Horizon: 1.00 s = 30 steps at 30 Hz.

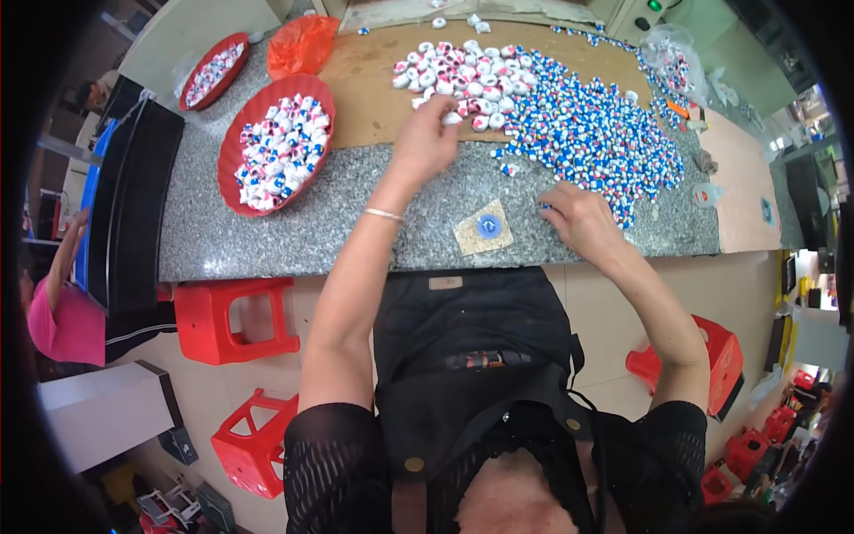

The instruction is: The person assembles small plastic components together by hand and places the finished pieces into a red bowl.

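Observation:
My left hand (pixel 427 141) reaches to the lower edge of a heap of white and pink pieces (pixel 467 71), its fingers closed near a white piece; what it grips is too small to make out. Right of that heap spreads a large pile of small blue and white pieces (pixel 592 125). At the pile's lower left, my right hand (pixel 580 218) is held just over the grey speckled counter (pixel 356 222), thumb and fingertips pinched round a small blue piece (pixel 545 206). Between my hands lies a beige square (pixel 469 238) with a round blue item (pixel 488 226) on it.
A red bowl (pixel 233 169) of mixed pieces stands at the left, a smaller red bowl (pixel 188 98) behind it. An orange-red bag (pixel 301 46) and a clear bag (pixel 667 55) lie at the back. A person in pink (pixel 67 325) is at far left.

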Each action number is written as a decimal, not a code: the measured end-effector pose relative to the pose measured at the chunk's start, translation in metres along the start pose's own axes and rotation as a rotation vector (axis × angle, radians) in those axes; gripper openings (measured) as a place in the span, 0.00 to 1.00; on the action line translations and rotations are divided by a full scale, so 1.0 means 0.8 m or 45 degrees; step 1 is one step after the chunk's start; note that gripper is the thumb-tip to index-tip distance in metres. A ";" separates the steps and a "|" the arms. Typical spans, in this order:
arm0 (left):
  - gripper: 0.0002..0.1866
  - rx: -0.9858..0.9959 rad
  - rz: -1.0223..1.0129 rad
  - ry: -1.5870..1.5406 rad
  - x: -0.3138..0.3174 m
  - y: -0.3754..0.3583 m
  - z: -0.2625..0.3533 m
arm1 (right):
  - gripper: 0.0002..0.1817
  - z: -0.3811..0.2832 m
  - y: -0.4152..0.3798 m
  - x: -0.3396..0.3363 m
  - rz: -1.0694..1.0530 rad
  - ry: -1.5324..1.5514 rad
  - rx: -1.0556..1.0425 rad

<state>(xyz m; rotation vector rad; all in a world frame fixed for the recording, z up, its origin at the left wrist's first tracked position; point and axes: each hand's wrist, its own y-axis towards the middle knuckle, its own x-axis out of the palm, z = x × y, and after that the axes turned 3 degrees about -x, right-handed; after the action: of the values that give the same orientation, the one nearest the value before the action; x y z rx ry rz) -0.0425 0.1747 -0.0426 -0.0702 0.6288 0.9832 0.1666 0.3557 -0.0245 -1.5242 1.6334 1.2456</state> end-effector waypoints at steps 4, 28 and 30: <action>0.09 -0.381 -0.189 -1.084 -0.031 -0.065 0.016 | 0.08 -0.005 -0.010 0.002 -0.001 -0.129 -0.075; 0.20 -0.533 -0.193 -1.604 -0.033 -0.208 0.019 | 0.05 -0.015 0.005 -0.002 -0.122 -0.145 -0.054; 0.20 -0.515 -0.139 -1.580 -0.034 -0.210 0.020 | 0.05 -0.015 0.003 -0.002 -0.121 -0.158 -0.075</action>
<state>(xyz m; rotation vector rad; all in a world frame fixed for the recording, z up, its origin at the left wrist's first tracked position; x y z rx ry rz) 0.0876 0.0646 -0.0519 0.1465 -0.7051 0.8441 0.1669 0.3451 -0.0176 -1.5094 1.4406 1.3193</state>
